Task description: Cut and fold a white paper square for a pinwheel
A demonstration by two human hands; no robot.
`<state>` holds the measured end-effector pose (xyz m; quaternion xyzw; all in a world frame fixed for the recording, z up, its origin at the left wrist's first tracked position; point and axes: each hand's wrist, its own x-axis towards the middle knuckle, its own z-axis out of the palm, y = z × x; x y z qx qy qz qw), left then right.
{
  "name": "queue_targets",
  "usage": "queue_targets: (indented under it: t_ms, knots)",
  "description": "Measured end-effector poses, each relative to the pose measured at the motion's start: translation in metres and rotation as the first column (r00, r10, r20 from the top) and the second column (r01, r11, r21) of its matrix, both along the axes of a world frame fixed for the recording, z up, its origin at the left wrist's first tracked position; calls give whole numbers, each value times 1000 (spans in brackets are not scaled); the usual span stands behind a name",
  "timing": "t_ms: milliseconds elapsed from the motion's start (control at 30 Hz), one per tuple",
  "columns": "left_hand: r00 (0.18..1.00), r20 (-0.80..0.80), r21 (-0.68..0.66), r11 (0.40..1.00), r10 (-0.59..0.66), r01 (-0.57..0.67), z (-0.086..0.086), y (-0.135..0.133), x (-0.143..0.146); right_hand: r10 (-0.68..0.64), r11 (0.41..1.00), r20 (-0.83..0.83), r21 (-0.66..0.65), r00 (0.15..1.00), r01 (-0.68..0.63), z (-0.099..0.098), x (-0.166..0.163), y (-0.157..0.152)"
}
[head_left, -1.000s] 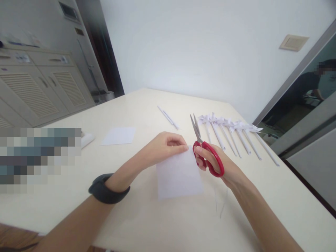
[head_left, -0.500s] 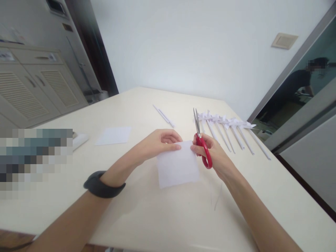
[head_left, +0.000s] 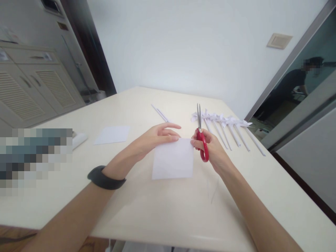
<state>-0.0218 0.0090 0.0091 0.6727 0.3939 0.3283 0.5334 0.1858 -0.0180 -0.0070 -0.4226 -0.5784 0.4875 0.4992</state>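
A small white sheet of paper (head_left: 173,161) hangs between my hands, held along its upper edge. My left hand (head_left: 164,134) pinches the top edge between thumb and a finger, its other fingers lifted off. At the top right corner, my right hand (head_left: 207,141) grips the paper between thumb and fingers. That same hand also carries red-handled scissors (head_left: 203,145), whose metal blades point up and away, slightly apart. Thin paper strips (head_left: 214,191) lie on the table below my right hand.
On the white table (head_left: 65,196), another white sheet (head_left: 112,135) lies to the left. Rolled paper sticks (head_left: 160,113) rest behind my hands. Several paper pinwheels on sticks (head_left: 233,134) lie in a row at the right. A person (head_left: 291,82) bends beyond the doorway.
The paper has shifted slightly up and left and hangs straighter. My left fingers have spread and lifted. The scissors have turned a little more upright.
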Motion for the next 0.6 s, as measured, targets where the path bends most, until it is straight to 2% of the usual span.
queue_targets:
  t_ms: [100,233,433,600]
  knots:
    - [999,37,-8,999,37,-37,-4,0,1,-54,998,-50,26,997,55,-1,2,2]
    - [1000,-22,-20,1000,20,-21,-7,0,2,-61,998,-56,20,997,62,2,7,3]
    - [960,-244,-85,989,-136,119,-3,-4,3,-3,998,57,-67,998,7,7,12,1]
    - [899,-372,-92,973,-232,213,-10,0,0,103,986,171,-149,980,-78,-1,7,0]
